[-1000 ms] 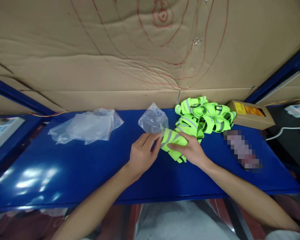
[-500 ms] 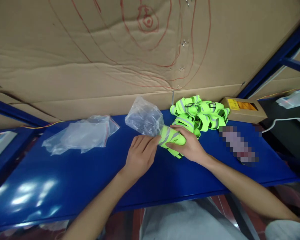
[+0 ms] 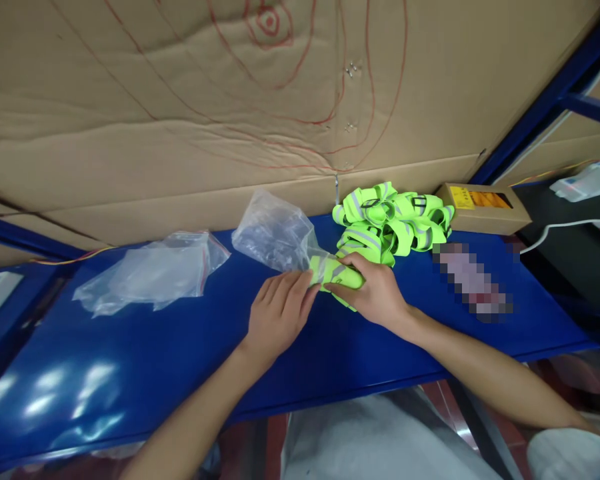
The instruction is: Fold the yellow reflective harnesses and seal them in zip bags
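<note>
My right hand (image 3: pixel 377 293) is wrapped round a folded neon-yellow reflective strap (image 3: pixel 347 275) with grey stripes. The strap's left end is inside the mouth of a clear plastic bag (image 3: pixel 275 230), which sticks out puffed up to the left. With its fingers closed, my left hand (image 3: pixel 279 313) pinches the bag's edge against the strap; the fingertips are partly hidden. Just behind my right hand lies a heap of more neon-yellow reflective straps (image 3: pixel 395 217) with black buckles.
Flat zip-lock bags (image 3: pixel 150 270) lie on the blue table (image 3: pixel 190 360) at left. A cardboard box (image 3: pixel 485 208) with a yellow label stands back right, near a blurred-out object (image 3: pixel 473 280). Behind rises a cardboard wall (image 3: pixel 180 153) with red drawn lines.
The strap's end sits slightly deeper in the bag's mouth. Both hands keep their hold, and the whole view has shifted a little.
</note>
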Available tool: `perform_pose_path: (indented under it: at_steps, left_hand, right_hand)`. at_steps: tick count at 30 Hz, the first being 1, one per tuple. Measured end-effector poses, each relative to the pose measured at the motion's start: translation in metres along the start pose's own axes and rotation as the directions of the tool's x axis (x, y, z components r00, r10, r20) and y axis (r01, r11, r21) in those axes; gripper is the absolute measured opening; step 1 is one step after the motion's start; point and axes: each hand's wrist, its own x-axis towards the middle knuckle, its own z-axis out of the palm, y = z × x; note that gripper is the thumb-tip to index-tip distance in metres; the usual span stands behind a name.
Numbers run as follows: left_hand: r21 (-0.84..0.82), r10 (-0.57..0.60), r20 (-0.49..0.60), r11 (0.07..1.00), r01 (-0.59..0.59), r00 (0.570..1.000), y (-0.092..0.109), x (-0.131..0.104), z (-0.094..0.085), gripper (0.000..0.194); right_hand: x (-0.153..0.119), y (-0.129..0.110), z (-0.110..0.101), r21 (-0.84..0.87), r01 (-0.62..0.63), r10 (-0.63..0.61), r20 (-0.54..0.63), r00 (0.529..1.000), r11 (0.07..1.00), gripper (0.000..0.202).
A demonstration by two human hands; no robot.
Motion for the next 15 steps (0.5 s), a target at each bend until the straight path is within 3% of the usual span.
perform_pose_path:
  at_steps: [6, 10, 12, 15]
  left_hand:
    - [0.035, 0.044, -0.074, 0.999, -0.042, 0.996, 0.0007, -0.002, -0.0009, 0.037]
    - [0.04, 0.087, -0.079, 0.996, -0.084, 0.993, -0.001, -0.0032, 0.0018, 0.043]
    - [0.032, 0.09, -0.082, 0.996, -0.087, 0.993, -0.0014, -0.0039, 0.0031, 0.046]
    - [0.019, 0.084, -0.077, 0.996, -0.083, 0.994, -0.0012, -0.0043, 0.0033, 0.049]
  right_hand:
    - [-0.0033, -0.0048, 0.0072, -0.014, -0.045, 0.043, -0.079, 0.996, 0.999, 0.034]
    - [-0.0023, -0.0035, 0.0066, -0.004, -0.096, 0.096, -0.067, 0.993, 0.995, 0.055]
    - [-0.002, -0.0022, 0.0046, -0.021, -0.06, 0.059, -0.055, 0.997, 0.998, 0.066]
    - [-0.0018, -0.0012, 0.001, -0.124, 0.063, -0.068, -0.037, 0.997, 0.99, 0.058]
